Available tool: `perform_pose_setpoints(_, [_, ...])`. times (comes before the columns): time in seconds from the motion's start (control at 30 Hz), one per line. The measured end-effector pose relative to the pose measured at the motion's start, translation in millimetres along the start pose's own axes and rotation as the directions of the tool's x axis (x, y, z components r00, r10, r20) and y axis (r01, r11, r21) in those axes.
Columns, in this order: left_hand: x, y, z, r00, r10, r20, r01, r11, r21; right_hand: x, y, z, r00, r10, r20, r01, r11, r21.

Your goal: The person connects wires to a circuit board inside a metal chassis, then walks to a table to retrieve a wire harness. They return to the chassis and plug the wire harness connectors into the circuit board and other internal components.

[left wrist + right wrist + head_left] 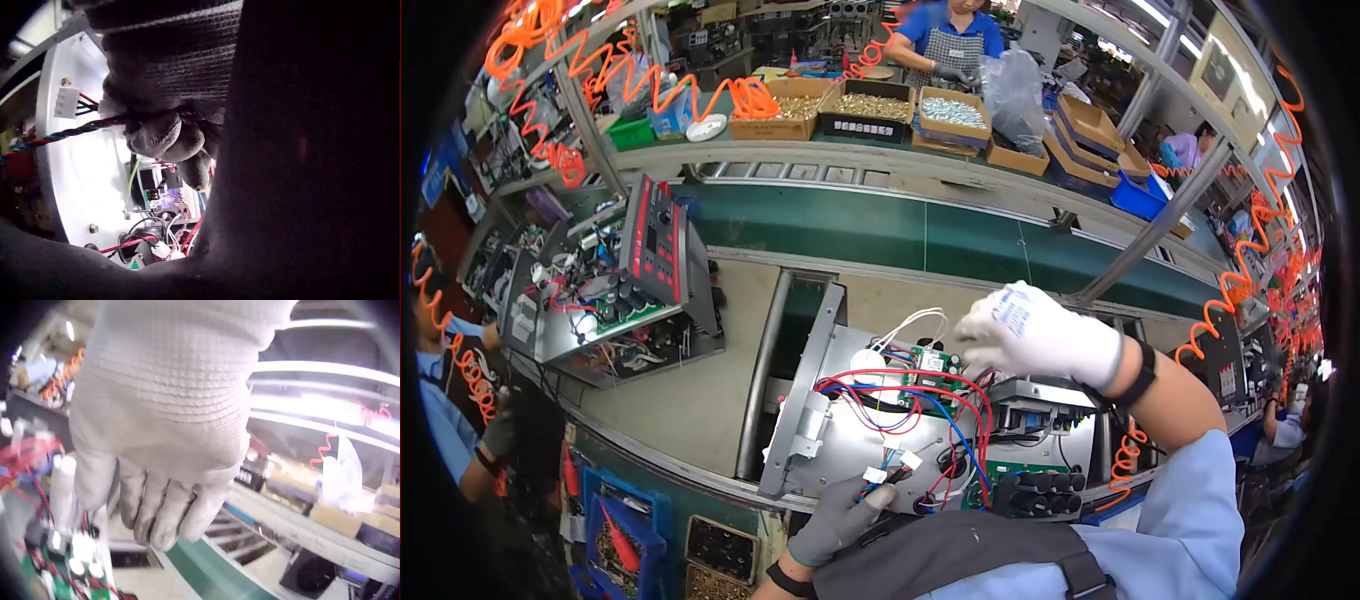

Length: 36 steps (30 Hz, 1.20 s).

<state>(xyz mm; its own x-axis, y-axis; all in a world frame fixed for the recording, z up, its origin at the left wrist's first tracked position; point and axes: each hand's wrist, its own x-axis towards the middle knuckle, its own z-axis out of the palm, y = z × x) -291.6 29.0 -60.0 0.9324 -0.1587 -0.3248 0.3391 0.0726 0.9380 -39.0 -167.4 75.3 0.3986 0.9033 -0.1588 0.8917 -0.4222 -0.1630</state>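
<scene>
My left hand (837, 525), in a grey glove, grips a bundle of thin wires at the near edge of an opened metal chassis (850, 428). White plug connectors (910, 460) stick out past its fingers. In the left wrist view a twisted wire bundle (72, 131) runs into the curled fingers (154, 136), beside a white connector (67, 102). My right hand (1040, 335), white-gloved, hovers over the chassis's far side. Its fingers hang loosely bent in the right wrist view, with nothing seen in them. Red and blue wires (900, 378) loop across the chassis below.
A green conveyor belt (830, 225) runs beyond the chassis. Another opened unit with a red panel (650, 245) stands at left. Boxes of small metal parts (867, 105) line the far shelf, where a person in an apron (945, 50) works. Orange coiled hoses (1240, 280) hang on both sides.
</scene>
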Motion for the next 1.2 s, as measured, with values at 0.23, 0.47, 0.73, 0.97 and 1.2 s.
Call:
perform_pose_setpoints(0.23, [9.0,61.9,32.5,0.973,-0.076,0.217,0.064,0.996,0.060,-83.8,-81.6,60.0,0.978,-0.148,-0.145,0.185,0.938,0.292])
perform_pose_setpoints(0.47, [36.8,75.1,62.2,0.974,-0.035,0.224,0.016,0.996,0.089,-154.1,-81.5,79.5,0.873,0.291,-0.391,-0.105,0.895,0.433])
perform_pose_setpoints(0.73, [62.4,75.1,98.8,0.989,0.048,0.139,-0.046,0.999,-0.016,-171.7,-113.9,122.1,0.683,0.599,-0.417,-0.094,0.639,0.763])
perform_pose_setpoints(0.97, [74.6,92.0,105.3,0.906,-0.147,0.396,0.005,0.941,0.337,-187.0,-95.2,128.9,0.899,0.404,0.172,-0.111,-0.171,0.979])
perform_pose_setpoints(1.2, [106.3,110.5,113.1,0.920,0.376,0.110,-0.378,0.778,0.503,-187.0,-70.6,169.5,0.486,0.870,0.081,0.271,-0.239,0.933])
